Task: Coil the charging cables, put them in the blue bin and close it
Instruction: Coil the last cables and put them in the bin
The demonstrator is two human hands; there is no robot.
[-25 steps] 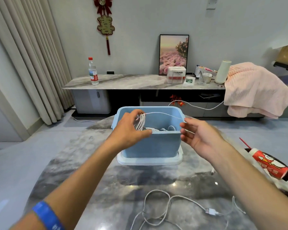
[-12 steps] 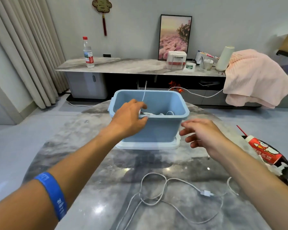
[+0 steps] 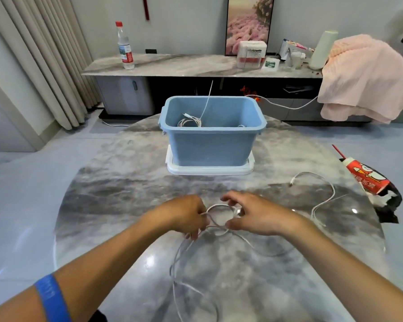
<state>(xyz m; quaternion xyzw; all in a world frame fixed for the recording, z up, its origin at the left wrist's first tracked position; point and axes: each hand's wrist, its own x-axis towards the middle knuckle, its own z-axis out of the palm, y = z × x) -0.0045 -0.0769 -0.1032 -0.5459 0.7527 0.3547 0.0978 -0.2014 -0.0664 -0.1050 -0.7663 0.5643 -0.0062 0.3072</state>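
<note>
The open blue bin (image 3: 211,147) stands on its white lid (image 3: 209,169) at the far middle of the round marble table. A coiled white cable (image 3: 189,122) lies inside it, one end sticking up over the back rim. Nearer me, a loose white charging cable (image 3: 219,209) lies on the table. My left hand (image 3: 184,213) pinches one side of a small loop of it and my right hand (image 3: 254,214) holds the other side. The rest of this cable trails toward me. Another white cable (image 3: 321,196) lies loose to the right.
A red drink carton (image 3: 365,176) with a straw lies on a dark wrapper at the table's right edge. Behind the table a marble sideboard (image 3: 184,66) carries a water bottle (image 3: 125,46), boxes and a pink blanket (image 3: 368,75). Curtains hang at the left.
My left hand let the coiled cable drop into the bin. Both hands came back toward me and took hold of the loose cable on the table. The view tilted down.
</note>
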